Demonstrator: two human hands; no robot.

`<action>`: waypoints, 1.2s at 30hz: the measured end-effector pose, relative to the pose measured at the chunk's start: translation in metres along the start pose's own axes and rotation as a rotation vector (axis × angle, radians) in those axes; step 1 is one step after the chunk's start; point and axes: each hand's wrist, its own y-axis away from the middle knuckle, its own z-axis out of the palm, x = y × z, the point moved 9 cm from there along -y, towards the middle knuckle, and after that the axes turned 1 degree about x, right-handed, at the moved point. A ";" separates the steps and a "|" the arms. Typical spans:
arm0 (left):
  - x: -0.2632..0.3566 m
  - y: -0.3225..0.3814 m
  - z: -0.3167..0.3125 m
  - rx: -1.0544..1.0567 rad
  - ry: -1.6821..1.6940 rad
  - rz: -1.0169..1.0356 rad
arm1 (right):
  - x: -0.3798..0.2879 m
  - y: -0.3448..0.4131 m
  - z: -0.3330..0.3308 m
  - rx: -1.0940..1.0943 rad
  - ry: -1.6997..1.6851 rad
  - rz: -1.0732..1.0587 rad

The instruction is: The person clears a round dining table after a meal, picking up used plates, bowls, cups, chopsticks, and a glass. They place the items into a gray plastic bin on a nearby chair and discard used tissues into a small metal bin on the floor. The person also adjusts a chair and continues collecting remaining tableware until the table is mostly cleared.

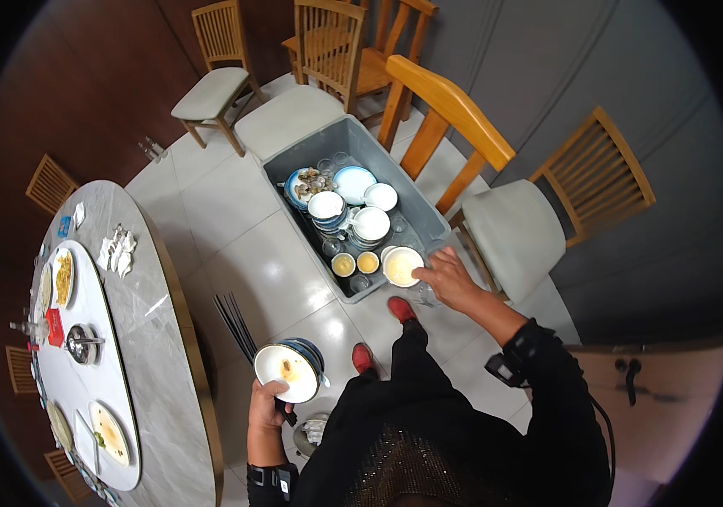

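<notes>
My left hand [268, 405] grips a stack of bowls [288, 367]. The top one is white with brown residue inside. Below the stack, the same hand also holds a bundle of dark chopsticks [235, 323]. My right hand [449, 279] has its thumb at the rim of a white bowl [402, 267] with pale yellow contents, over the near end of a grey plastic tub [304, 244]. Clear glass [423, 293] shows beside that hand; whether the fingers hold it I cannot tell. Inside the tub are stacked bowls [371, 225], a blue-rimmed plate [355, 184] and shells [314, 182].
To the left stands a round marble table [159, 355] with a turntable, food plates [110, 434] and crumpled tissues [117, 250]. Wooden chairs [507, 209] flank the tub. A small bin [311, 434] sits by my left leg. Two bottles [154, 149] stand near the wall.
</notes>
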 end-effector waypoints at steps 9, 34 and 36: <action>0.019 -0.041 0.054 0.116 0.150 0.063 | 0.062 -0.080 0.159 -0.291 -0.031 -0.408; -0.040 -0.047 0.082 0.542 0.419 -0.006 | 0.056 -0.069 0.299 -0.638 -0.128 -0.954; -0.043 -0.047 0.082 0.534 0.418 -0.018 | 0.053 -0.071 0.304 -0.606 -0.129 -1.030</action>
